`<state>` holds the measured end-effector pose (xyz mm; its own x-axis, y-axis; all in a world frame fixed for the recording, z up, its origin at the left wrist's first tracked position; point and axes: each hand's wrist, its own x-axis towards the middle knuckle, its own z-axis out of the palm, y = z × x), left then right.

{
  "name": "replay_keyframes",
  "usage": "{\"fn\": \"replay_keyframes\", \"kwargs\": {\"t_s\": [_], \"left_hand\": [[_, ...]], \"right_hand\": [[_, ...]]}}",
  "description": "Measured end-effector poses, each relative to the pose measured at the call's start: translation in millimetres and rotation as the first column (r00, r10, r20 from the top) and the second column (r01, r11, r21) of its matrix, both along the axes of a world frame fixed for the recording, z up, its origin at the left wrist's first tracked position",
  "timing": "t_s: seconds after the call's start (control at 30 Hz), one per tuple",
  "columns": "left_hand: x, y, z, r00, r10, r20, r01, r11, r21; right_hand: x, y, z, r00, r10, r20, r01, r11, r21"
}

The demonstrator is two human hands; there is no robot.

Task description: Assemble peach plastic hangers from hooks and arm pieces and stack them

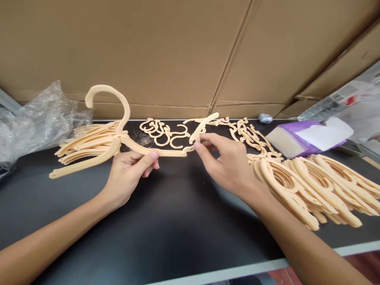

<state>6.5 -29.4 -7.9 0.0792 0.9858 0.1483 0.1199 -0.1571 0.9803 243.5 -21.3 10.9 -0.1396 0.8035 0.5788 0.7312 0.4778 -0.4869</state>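
Observation:
My left hand (133, 172) pinches one arm of a cream plastic clothes hanger (122, 107) between thumb and fingers. The hanger's hook curves up at the left, and its other arm slopes down to the left. My right hand (224, 158) grips a small curved cream hanger piece (204, 124) with thumb and forefinger. That piece meets the right end of the held arm; whether the two are joined, I cannot tell. The fingertips partly hide the meeting point. Both hands are above the black tabletop (166, 221).
Behind the hanger lies a pile of hanger arms (89, 140). Loose hooks (162, 132) and small curved pieces (246, 134) lie at the back. Stacked folded hangers (299, 186) and a purple tissue pack (297, 136) are at right, clear plastic wrap (38, 118) at left, cardboard (148, 51) behind.

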Motion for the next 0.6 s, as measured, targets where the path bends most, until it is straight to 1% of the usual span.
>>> {"fn": "replay_keyframes", "kwargs": {"t_s": [0.1, 0.17, 0.27, 0.33, 0.4, 0.47, 0.53, 0.6], "left_hand": [[-0.6, 0.4, -0.9, 1.0, 0.012, 0.009, -0.012, 1.0, -0.003], [-0.5, 0.9, -1.6, 1.0, 0.009, -0.007, -0.009, 1.0, 0.008], [1.1, 0.6, -1.4, 0.996, -0.012, -0.091, 0.016, 0.999, 0.048], [2.6, -0.6, 0.3, 0.988, -0.03, -0.152, 0.041, 0.997, 0.067], [4.0, -2.3, 3.0, 0.98, -0.052, -0.192, 0.066, 0.996, 0.064], [4.8, -4.2, 5.9, 0.975, -0.072, -0.209, 0.084, 0.995, 0.049], [5.2, -5.9, 8.2, 0.972, -0.081, -0.22, 0.092, 0.995, 0.038], [5.7, -7.1, 9.5, 0.971, -0.086, -0.225, 0.095, 0.995, 0.032]], "right_hand": [[1.6, 1.5, 0.6, 0.999, -0.034, 0.008, 0.034, 0.998, -0.053], [1.1, 1.2, 1.1, 1.0, -0.011, 0.002, 0.011, 0.999, -0.039], [-4.2, -3.5, 0.1, 0.992, 0.123, -0.001, -0.123, 0.992, 0.016], [-10.3, -9.0, -2.2, 0.973, 0.229, 0.021, -0.229, 0.973, 0.002], [-16.9, -14.5, -4.8, 0.946, 0.321, 0.05, -0.318, 0.946, -0.053], [-22.4, -18.8, -6.4, 0.919, 0.393, 0.037, -0.386, 0.914, -0.128], [-25.8, -20.9, -6.0, 0.902, 0.43, -0.032, -0.427, 0.88, -0.21], [-26.8, -21.3, -4.3, 0.893, 0.438, -0.108, -0.45, 0.849, -0.276]]}}
